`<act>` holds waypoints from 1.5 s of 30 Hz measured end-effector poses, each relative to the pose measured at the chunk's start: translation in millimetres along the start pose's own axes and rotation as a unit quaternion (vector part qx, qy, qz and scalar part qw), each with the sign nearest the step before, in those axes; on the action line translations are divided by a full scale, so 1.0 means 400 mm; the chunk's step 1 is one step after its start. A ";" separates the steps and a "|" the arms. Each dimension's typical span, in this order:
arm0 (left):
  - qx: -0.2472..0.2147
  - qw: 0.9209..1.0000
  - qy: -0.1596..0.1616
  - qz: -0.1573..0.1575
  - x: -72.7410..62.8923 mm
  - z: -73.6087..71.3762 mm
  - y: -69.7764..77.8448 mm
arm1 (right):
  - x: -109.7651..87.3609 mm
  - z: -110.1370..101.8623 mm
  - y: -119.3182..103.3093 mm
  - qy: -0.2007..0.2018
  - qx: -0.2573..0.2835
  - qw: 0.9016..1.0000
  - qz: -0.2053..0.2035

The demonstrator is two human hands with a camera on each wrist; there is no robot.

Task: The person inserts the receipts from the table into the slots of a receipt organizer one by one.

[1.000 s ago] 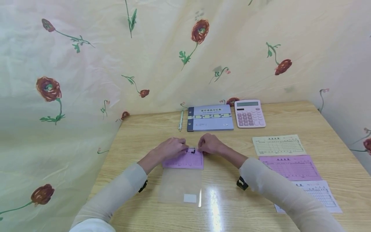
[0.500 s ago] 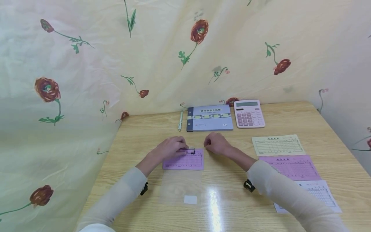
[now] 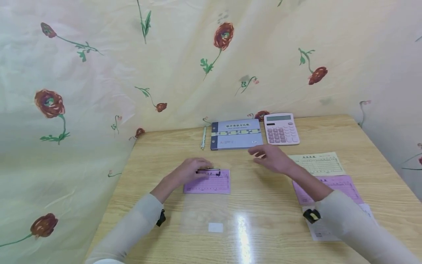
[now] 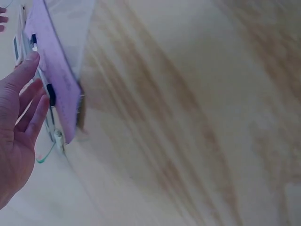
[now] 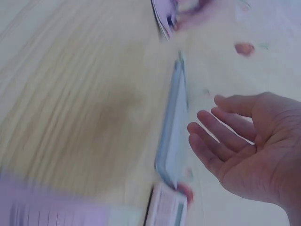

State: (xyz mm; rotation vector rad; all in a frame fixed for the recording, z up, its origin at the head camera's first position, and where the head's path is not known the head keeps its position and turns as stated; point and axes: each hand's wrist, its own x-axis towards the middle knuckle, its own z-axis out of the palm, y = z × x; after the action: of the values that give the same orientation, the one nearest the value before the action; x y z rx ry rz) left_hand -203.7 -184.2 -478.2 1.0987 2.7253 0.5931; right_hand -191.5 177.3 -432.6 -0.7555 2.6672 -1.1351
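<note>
The purple slip (image 3: 215,186) is lying on the far end of the clear board (image 3: 199,215); whether the clip (image 3: 213,169) is being pinched by the left hand (image 3: 190,171) cannot be told. The loosely spread right hand (image 3: 273,158) is being withdrawn, seemingly unneeded.

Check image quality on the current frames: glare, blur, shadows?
Head: bright glare streak on the table, right of the clear sheet. Left wrist: dimmer, table grain soft, left hand clearer. Right wrist: worst blur, purple form at lower left smeared, right hand comparatively sharp; soft shadow on the table.
</note>
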 end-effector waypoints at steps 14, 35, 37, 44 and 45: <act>0.005 1.000 0.020 0.019 -0.007 0.024 -0.022 | -0.218 -0.250 0.226 0.025 -0.106 0.990 0.084; 0.006 0.999 0.025 0.023 0.002 0.024 -0.009 | -0.289 -0.283 0.435 0.058 -0.100 0.969 0.217; 0.007 0.999 0.024 0.024 0.003 0.024 -0.009 | -0.287 -0.283 0.436 0.060 -0.106 0.969 0.215; 0.013 0.999 0.031 0.028 0.006 0.023 -0.009 | -0.281 -0.287 0.436 0.064 -0.122 0.969 0.204; 0.014 0.999 0.031 0.030 0.007 0.023 -0.010 | -0.281 -0.288 0.436 0.065 -0.124 0.969 0.204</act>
State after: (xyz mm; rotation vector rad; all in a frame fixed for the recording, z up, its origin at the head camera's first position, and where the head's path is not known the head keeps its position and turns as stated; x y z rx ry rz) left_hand -205.7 -182.1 -488.1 1.1923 2.7706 0.6084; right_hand -199.6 409.4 -482.0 -0.1415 2.9174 -0.7804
